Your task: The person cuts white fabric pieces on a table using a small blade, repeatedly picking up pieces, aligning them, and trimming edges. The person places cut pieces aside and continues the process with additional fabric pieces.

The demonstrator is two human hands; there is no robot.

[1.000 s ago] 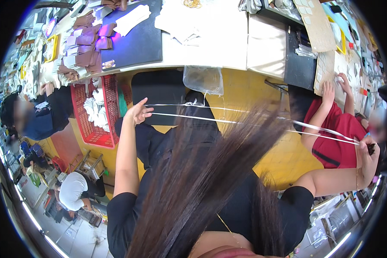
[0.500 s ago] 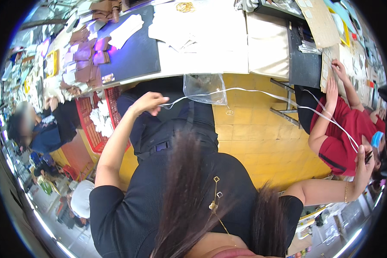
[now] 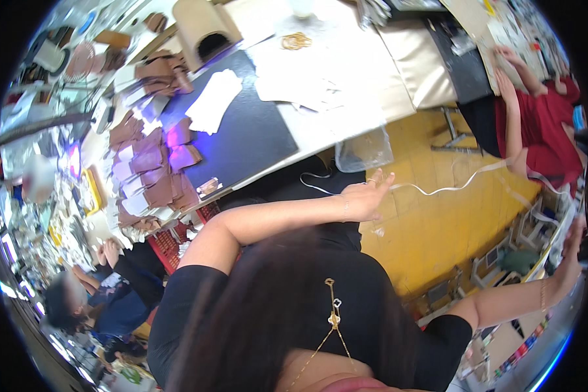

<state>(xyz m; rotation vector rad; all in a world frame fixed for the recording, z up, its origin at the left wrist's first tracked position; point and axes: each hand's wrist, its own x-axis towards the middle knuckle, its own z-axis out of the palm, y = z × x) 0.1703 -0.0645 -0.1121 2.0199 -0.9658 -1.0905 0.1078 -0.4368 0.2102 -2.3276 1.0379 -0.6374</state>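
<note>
A gold necklace (image 3: 334,320) hangs over the person's black top (image 3: 366,281). Further out, the left hand (image 3: 366,198) has its fingers loosely spread, a white ribbon (image 3: 431,193) running past them — whether they pinch it, I can't tell. The ribbon sags in waves above the yellow floor (image 3: 431,235) toward the right hand (image 3: 572,245), too blurred for me to read its grip. Beyond, a clear plastic bag (image 3: 366,149) hangs at the table (image 3: 366,95) edge — brown pieces (image 3: 151,161) lie on top, leftward.

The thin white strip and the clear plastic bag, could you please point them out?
Thin white strip (image 3: 445,191): head view, on its middle stretch.
Clear plastic bag (image 3: 364,151): head view, on its middle.
</note>
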